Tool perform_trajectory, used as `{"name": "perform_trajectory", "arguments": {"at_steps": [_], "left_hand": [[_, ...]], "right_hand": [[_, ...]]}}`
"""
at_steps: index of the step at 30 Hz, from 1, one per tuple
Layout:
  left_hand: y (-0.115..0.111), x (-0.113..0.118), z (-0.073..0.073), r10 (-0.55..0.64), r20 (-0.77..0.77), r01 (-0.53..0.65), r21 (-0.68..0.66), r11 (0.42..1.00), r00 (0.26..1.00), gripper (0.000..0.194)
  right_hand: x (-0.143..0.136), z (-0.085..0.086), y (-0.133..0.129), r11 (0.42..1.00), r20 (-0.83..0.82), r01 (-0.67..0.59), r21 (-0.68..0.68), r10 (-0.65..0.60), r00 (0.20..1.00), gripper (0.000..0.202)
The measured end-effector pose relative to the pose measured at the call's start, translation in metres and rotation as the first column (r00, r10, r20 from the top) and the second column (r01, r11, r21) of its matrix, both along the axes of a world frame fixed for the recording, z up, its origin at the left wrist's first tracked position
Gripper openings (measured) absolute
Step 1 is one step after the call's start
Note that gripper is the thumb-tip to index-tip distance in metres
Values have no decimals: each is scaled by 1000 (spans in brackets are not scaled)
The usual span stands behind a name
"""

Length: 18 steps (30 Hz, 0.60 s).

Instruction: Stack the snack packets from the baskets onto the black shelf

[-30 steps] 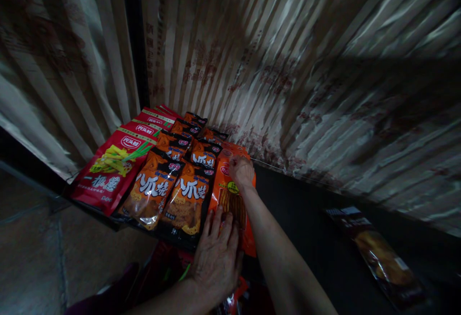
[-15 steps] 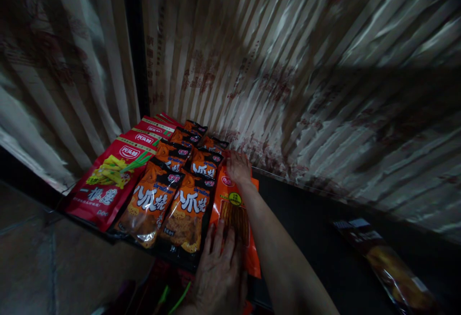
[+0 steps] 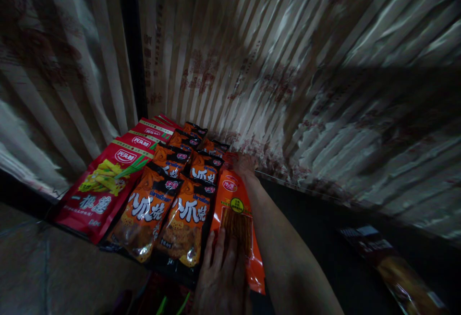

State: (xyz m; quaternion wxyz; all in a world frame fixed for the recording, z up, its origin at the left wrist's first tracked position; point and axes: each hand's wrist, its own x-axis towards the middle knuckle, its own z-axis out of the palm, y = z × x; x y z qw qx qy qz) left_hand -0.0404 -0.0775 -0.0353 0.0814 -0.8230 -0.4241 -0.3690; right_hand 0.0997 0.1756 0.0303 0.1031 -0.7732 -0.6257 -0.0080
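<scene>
Orange bag (image 3: pixel 230 192) lies under our left hand (image 3: pixel 224 269), fingers parted; our right hand (image 3: pixel 246 165) is at the bag's far end, grip unclear.

The right hand (image 3: pixel 247 165) is farther up than a second ago, at the far end of the orange bag (image 3: pixel 236 221) near the pleated covering (image 3: pixel 219 84), leaving the bag's round logo (image 3: pixel 230 184) fully exposed. The packs (image 3: pixel 189 216) appear lower in view (the camera has shifted).

You had open shelf (image 3: pixel 298 209) right of the orange bag (image 3: pixel 234 195). The curtain (image 3: pixel 223 60) blocked the back.
</scene>
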Motion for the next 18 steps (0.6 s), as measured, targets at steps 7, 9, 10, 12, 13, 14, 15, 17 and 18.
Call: {"name": "perform_trajectory", "arguments": {"at_steps": [7,9,10,12,13,14,15,17,18], "left_hand": [[-1,0,-6,-7,-23,5,-80,997,1000,43],[-1,1,-9,8,-18,-9,-84,996,1000,45],[-2,2,-10,12,-17,-13,-84,996,1000,46],[-1,5,-16,19,-11,-20,-92,996,1000,48],[-1,8,-20,20,-3,-20,-94,995,1000,48],[0,10,-25,20,5,-19,-91,996,1000,48],[0,12,-30,28,19,-26,-90,996,999,47],[2,16,-37,23,21,-21,-83,996,1000,45],[2,16,-38,28,23,-26,-91,996,999,43]], "right_hand": [[-4,3,-2,991,-24,118,57,-117,993,37],[-4,5,-4,990,-30,130,63,-128,991,35],[-5,6,-5,990,-33,132,59,-130,991,35],[-5,9,-7,990,-32,136,48,-134,990,34],[-4,10,-8,989,-27,139,40,-138,990,34],[-4,11,-9,989,-19,144,31,-144,989,34],[-3,12,-8,989,-11,148,25,-148,989,33],[-2,12,-7,990,-3,139,9,-139,990,32],[-1,12,-6,992,-7,128,1,-128,992,32]]}}
